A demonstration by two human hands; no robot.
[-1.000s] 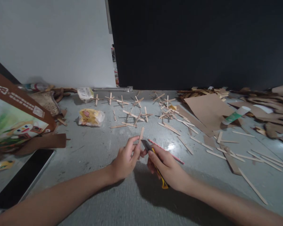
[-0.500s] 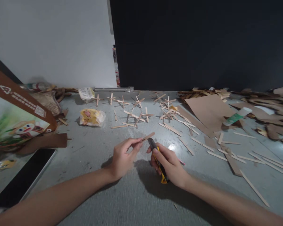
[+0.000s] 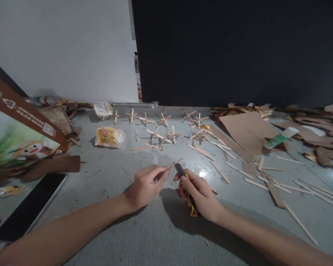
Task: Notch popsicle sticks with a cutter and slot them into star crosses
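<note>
Between the thumb and fingers of my left hand [image 3: 148, 184] is a short wooden craft stick [image 3: 177, 162], its free end pointing up and to the right. My right hand [image 3: 199, 193] is wrapped round a yellow and black utility knife [image 3: 192, 207]. The dark front end of the knife lies close by the stick's free part; whether the two touch I cannot tell. Beyond both hands, several small crossed-stick pieces [image 3: 163, 120] stand on the grey tabletop [image 3: 105, 229]. Loose craft sticks [image 3: 239, 170] are scattered to the right.
A phone [image 3: 30, 207] and a brown printed box [image 3: 24, 129] are on the left. A yellow-and-white plastic packet [image 3: 109, 137] lies past my left hand. Brown cardboard [image 3: 244, 133], a glue stick [image 3: 281, 137] and torn cardboard scraps [image 3: 329, 155] lie at right. Panels rise behind.
The stick in my left hand has turned so that it shows its thin edge instead of its flat side. My left hand has rolled slightly, while my right hand keeps the knife nearly still.
</note>
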